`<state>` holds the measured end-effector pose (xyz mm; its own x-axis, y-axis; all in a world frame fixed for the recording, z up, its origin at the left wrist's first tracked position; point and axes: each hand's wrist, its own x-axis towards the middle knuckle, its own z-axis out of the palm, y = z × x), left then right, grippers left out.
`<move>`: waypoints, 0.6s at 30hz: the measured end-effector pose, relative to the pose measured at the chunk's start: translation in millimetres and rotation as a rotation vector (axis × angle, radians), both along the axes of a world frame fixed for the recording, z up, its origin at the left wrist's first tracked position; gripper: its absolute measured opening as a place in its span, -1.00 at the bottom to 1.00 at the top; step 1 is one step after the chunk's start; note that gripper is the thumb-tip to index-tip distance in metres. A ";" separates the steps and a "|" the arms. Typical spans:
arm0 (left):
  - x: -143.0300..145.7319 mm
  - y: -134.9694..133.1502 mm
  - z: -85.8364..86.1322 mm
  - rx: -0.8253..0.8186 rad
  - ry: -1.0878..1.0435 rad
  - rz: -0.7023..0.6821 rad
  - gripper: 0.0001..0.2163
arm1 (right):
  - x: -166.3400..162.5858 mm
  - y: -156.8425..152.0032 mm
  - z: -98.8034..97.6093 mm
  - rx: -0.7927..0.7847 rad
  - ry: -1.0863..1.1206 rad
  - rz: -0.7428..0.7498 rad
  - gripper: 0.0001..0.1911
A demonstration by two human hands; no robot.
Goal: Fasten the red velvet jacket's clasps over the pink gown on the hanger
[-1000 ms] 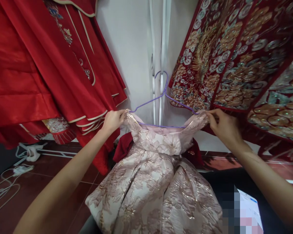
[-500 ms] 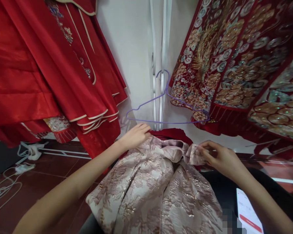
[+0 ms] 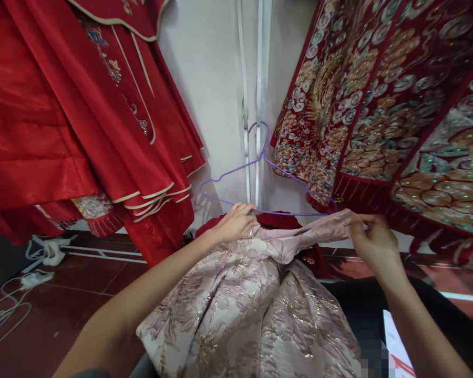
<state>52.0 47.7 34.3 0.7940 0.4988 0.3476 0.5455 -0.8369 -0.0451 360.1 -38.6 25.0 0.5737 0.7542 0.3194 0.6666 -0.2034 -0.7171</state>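
Note:
A pale pink brocade skirt (image 3: 236, 299) with a metallic floral pattern spreads over my lap, its waistband (image 3: 311, 236) uppermost. My left hand (image 3: 238, 221) is closed on the left end of the waistband, near the lower bar of a purple wire hanger (image 3: 236, 169). Pinched in my right hand (image 3: 374, 241) is the waistband's right end, pulled out to the side. The right fingertips are slightly blurred. Dark red cloth (image 3: 216, 223) shows behind the skirt.
Red garments (image 3: 137, 131) with cream edging hang at the left, and embroidered dark red garments (image 3: 362, 115) at the right. White metal poles (image 3: 256, 68) stand between them. A phone (image 3: 396, 341) lies at lower right; white cables (image 3: 8, 315) lie on the floor at left.
My right hand has moved right and slightly up, drawing the waistband's end out straighter. My left hand has shifted slightly right and remains on the other end.

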 end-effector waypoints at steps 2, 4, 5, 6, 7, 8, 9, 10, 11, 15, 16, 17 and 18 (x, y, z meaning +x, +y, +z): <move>-5.8 -6.9 3.8 -0.028 -0.012 0.023 -0.73 | 6.9 2.2 -2.4 -0.052 0.010 -0.018 -0.73; -6.6 -11.3 6.7 -0.048 -0.023 0.029 -0.75 | 11.4 4.5 -4.3 -0.087 0.002 -0.039 -0.75; -5.8 -12.4 7.4 -0.055 -0.030 0.030 -0.75 | 13.2 5.7 -5.3 -0.102 -0.006 -0.043 -0.76; -4.9 -13.0 7.6 -0.059 -0.037 0.031 -0.75 | 14.7 6.9 -6.6 -0.110 -0.014 -0.039 -0.76; -3.9 -13.0 7.4 -0.060 -0.044 0.031 -0.74 | 16.1 7.8 -8.0 -0.113 -0.018 -0.037 -0.77; -3.2 -12.8 6.9 -0.059 -0.048 0.030 -0.74 | 17.1 8.6 -9.4 -0.109 -0.018 -0.037 -0.78; -2.9 -12.4 6.3 -0.055 -0.051 0.029 -0.73 | 17.7 9.2 -10.8 -0.101 -0.014 -0.041 -0.77; -2.9 -11.9 5.6 -0.050 -0.051 0.029 -0.73 | 17.9 9.7 -12.0 -0.088 -0.008 -0.046 -0.77; -3.2 -11.5 4.9 -0.045 -0.049 0.030 -0.73 | 17.6 10.1 -12.8 -0.070 -0.003 -0.055 -0.75; -5.4 -11.2 3.0 -0.039 -0.050 0.028 -0.72 | 10.9 14.2 -7.9 0.030 -0.027 -0.059 -0.68; -5.7 -11.4 2.9 -0.046 -0.056 0.018 -0.72 | 7.7 16.4 -3.8 0.068 -0.049 -0.038 -0.68; -5.6 -11.7 2.8 -0.055 -0.065 0.005 -0.71 | 3.8 19.4 1.6 0.113 -0.075 -0.007 -0.69; -5.0 -12.2 3.0 -0.066 -0.075 -0.008 -0.71 | -1.1 23.1 8.1 0.162 -0.104 0.032 -0.69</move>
